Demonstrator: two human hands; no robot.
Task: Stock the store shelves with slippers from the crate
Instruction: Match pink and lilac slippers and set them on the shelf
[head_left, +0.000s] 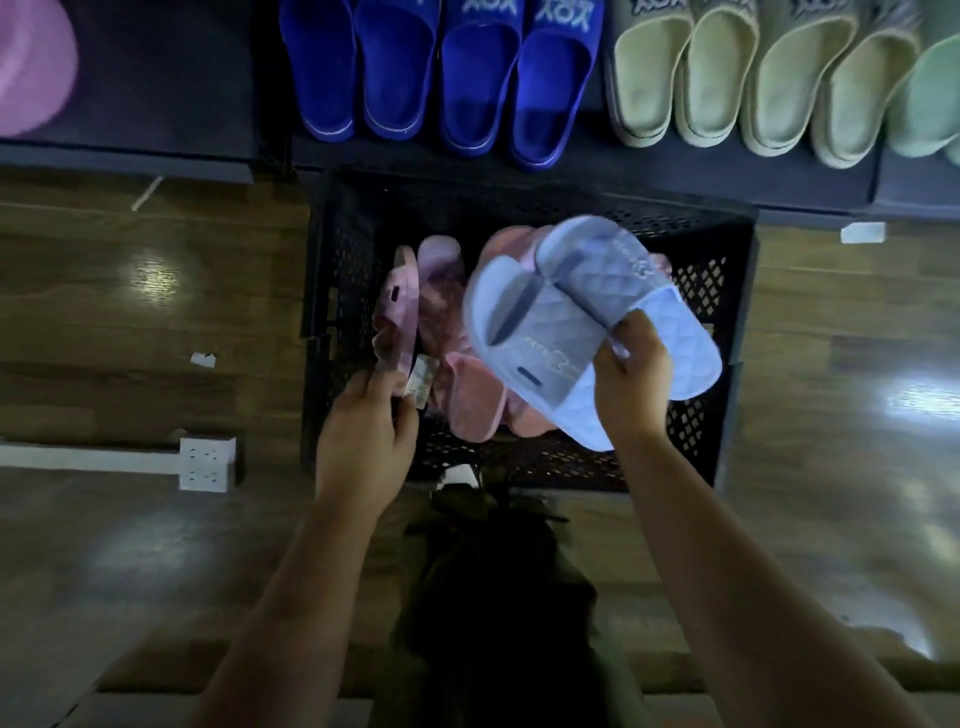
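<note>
black perforated plastic crate (332, 291): on wood floor (156, 312), pink slippers (467, 400) piled inside
left hand (363, 441): fingers pinching pink rubber slipper (400, 312), on edge at crate's left wall
blue slides (441, 78): rowed on dark shelf (358, 153) behind crate
right hand (631, 379): fingers clamped on pale blue quilted slipper pair (545, 332), above crate
beige slippers (727, 78): same shelf, right

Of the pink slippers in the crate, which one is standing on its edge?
The leftmost pink slipper, which the left hand holds at its near end. It is turned on edge; the other pink slippers beside it lie flat.
</note>
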